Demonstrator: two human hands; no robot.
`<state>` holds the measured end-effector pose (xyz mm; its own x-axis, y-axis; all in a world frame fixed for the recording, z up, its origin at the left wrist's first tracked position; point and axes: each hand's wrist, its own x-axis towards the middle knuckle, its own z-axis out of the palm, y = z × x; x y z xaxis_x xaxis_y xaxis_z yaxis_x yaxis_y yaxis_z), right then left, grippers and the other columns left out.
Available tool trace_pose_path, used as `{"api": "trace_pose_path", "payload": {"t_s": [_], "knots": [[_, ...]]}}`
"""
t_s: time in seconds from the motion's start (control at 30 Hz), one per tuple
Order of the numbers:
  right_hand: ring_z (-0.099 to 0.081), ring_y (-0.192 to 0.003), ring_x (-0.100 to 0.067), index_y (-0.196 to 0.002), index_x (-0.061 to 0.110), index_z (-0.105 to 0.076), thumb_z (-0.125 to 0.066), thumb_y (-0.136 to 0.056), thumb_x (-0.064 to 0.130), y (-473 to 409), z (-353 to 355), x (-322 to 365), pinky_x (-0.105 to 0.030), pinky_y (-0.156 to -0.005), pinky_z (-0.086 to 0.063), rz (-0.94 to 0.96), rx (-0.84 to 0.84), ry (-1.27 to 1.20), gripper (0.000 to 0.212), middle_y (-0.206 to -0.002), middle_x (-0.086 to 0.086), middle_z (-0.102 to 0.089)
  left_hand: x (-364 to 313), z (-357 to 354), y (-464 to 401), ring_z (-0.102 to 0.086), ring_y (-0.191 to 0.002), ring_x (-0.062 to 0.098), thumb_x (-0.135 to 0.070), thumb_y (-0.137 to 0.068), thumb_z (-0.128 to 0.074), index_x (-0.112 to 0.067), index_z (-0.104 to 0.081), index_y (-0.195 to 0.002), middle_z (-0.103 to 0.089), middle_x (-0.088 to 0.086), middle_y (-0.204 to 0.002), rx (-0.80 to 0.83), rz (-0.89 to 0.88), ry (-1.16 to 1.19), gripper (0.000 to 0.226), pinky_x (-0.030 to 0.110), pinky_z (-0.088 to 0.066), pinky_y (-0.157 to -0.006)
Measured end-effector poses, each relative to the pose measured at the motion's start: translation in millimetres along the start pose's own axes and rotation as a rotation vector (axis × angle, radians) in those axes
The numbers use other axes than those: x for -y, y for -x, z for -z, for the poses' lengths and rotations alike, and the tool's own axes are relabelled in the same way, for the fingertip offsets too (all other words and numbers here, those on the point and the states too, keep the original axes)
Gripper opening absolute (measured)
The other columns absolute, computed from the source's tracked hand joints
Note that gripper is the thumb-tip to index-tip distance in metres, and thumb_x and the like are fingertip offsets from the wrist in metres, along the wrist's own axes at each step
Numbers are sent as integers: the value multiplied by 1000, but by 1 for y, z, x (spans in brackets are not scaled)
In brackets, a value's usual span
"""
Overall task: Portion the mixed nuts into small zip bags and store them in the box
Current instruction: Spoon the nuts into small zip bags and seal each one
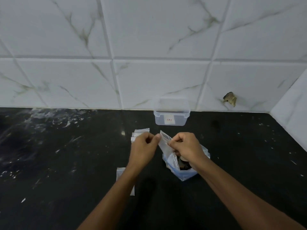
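A small clear zip bag point(163, 142) is held up between both hands above the black counter. My left hand point(144, 146) pinches its left top corner and my right hand point(186, 145) pinches its right edge. Under my right hand sits a larger bluish plastic bag of mixed nuts point(184, 166), open at the top. A clear plastic box point(172, 116) without a lid stands against the wall behind. A stack of spare zip bags point(138, 132) lies behind my left hand. Another zip bag point(120, 173) lies flat, partly under my left forearm.
The black counter point(58, 155) carries white scratches and specks and runs to a white marble-tile wall point(149, 47). A side wall closes the right corner point(292, 110). A chipped hole point(230, 98) marks the tile to the right of the box.
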<state>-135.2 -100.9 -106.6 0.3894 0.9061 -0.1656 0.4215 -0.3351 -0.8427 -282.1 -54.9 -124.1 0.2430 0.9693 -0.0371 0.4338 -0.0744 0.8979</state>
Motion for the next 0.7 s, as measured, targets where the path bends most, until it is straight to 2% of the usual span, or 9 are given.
{"api": "trace_pose_path", "payload": {"t_s": [0.07,0.13,0.23,0.4,0.47,0.57,0.7], "knots": [[-68,-77,-16,-81,13,-68,-71,-86,16,0,3,-5,-35,-71,-60,-14,-14,-5,7,-80,-3,-70,-7,-15,-1,-62,-70,11,-43,-96,-57,-13,-66,-83,-68,4,-78,89,16,56,34,28,-50,-66],[-69,-76,-18,-77,15,-66,-71,-87,20,2,8,-10,-39,-74,-60,-14,-26,-1,12,-76,-4,-70,-13,-28,-3,-65,-71,14,-37,-96,-60,-11,-64,-79,-69,5,-77,145,39,121,31,33,-53,-70],[-70,-76,-21,-76,15,-66,-70,-87,19,5,17,-16,-40,-75,-60,-11,-11,-36,12,-76,-6,-71,-18,-40,-4,-70,-85,24,-27,-96,-58,-13,-64,-79,-71,10,-84,181,63,137,22,41,-57,-79],[-72,-77,-16,-88,13,-69,-65,-90,18,8,28,-22,-35,-73,-61,-53,33,-87,7,-83,-6,-72,-21,-48,-7,-71,-83,21,-21,-95,-55,-15,-70,-77,-72,4,-80,199,51,50,23,43,-59,-79],[-72,-73,-14,-89,15,-67,-64,-91,18,6,31,-23,-35,-71,-61,-52,14,-33,5,-82,-5,-72,-23,-51,-9,-69,-76,16,-21,-94,-56,-13,-71,-77,-71,2,-75,203,12,-25,24,41,-58,-77],[-70,-64,-12,-79,17,-64,-61,-87,14,4,36,-26,-37,-68,-61,-17,-62,130,9,-72,-1,-70,-28,-53,-11,-63,-66,9,-23,-93,-59,-12,-71,-76,-69,0,-70,189,-58,-184,24,33,-54,-67],[-67,-58,-7,-75,16,-63,-63,-85,12,3,50,-29,-29,-63,-59,-13,-137,233,11,-67,1,-68,-37,-50,-15,-63,-65,12,-30,-90,-60,-19,-67,-74,-64,-2,-66,151,-184,-576,20,31,-53,-62]]}}
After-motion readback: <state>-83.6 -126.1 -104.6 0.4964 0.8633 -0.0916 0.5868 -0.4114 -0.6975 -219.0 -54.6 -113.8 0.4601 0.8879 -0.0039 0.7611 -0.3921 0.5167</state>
